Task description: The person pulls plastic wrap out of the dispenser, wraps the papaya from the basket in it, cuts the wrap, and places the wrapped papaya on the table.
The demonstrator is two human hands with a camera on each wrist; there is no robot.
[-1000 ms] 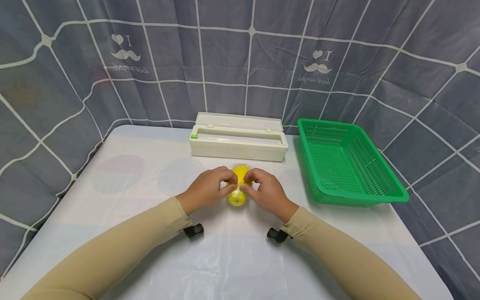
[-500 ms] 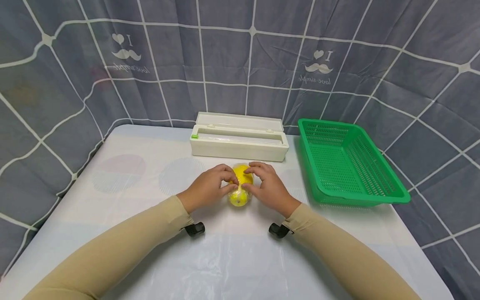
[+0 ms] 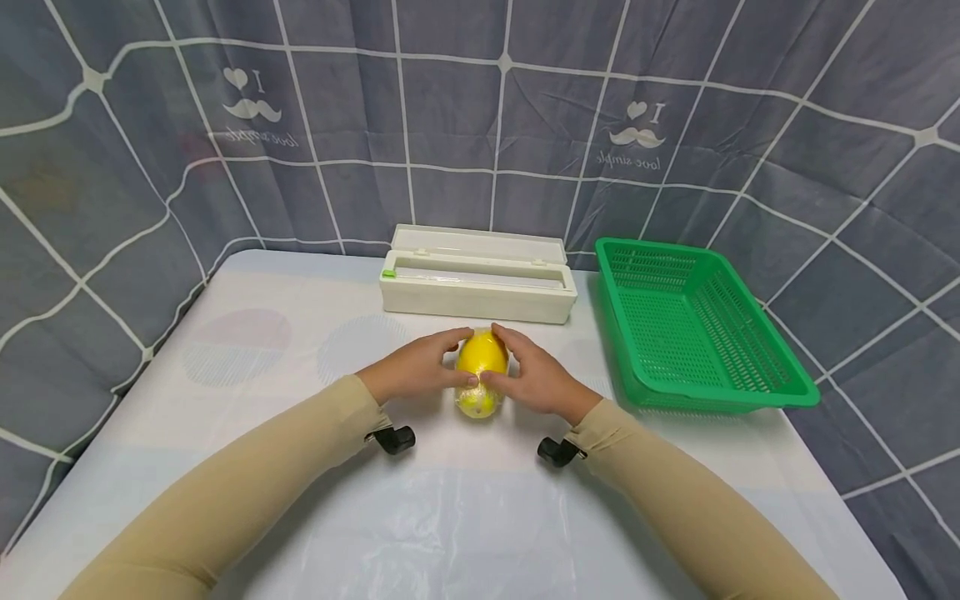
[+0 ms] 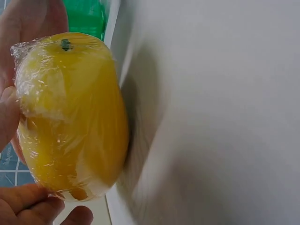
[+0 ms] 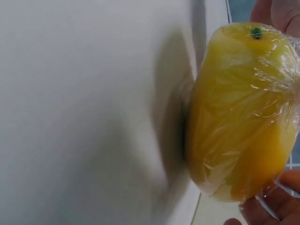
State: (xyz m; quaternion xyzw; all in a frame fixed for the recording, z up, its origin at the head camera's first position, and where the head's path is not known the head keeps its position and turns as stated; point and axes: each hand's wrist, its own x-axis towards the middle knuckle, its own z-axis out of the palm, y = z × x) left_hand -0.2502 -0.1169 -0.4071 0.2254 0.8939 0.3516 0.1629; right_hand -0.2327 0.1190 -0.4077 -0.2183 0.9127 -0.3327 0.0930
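A yellow oblong fruit (image 3: pixel 482 352) with a small green stem spot lies on the table, wrapped in clear cling film. My left hand (image 3: pixel 422 364) holds it from the left, thumb on top and fingers round the far end. From the other side my right hand (image 3: pixel 538 375) grips it the same way, the two thumbs nearly meeting over the middle. Both wrist views show the wrinkled film over the fruit (image 4: pixel 77 122), gathered toward the thumbs. Fingertips of each hand press at its far end, and part of the palms is hidden behind the fruit (image 5: pixel 236 126).
Just beyond the hands stands a white cling film dispenser (image 3: pixel 476 307) with its lid raised and a green slider (image 3: pixel 387 273) at the left end. To the right sits a green plastic basket (image 3: pixel 637 367). A grey checked curtain (image 3: pixel 450 108) hangs behind the table.
The fingers have moved from pinching the film over the fruit's middle to spreading round its far end. More of the yellow top now shows between the hands.
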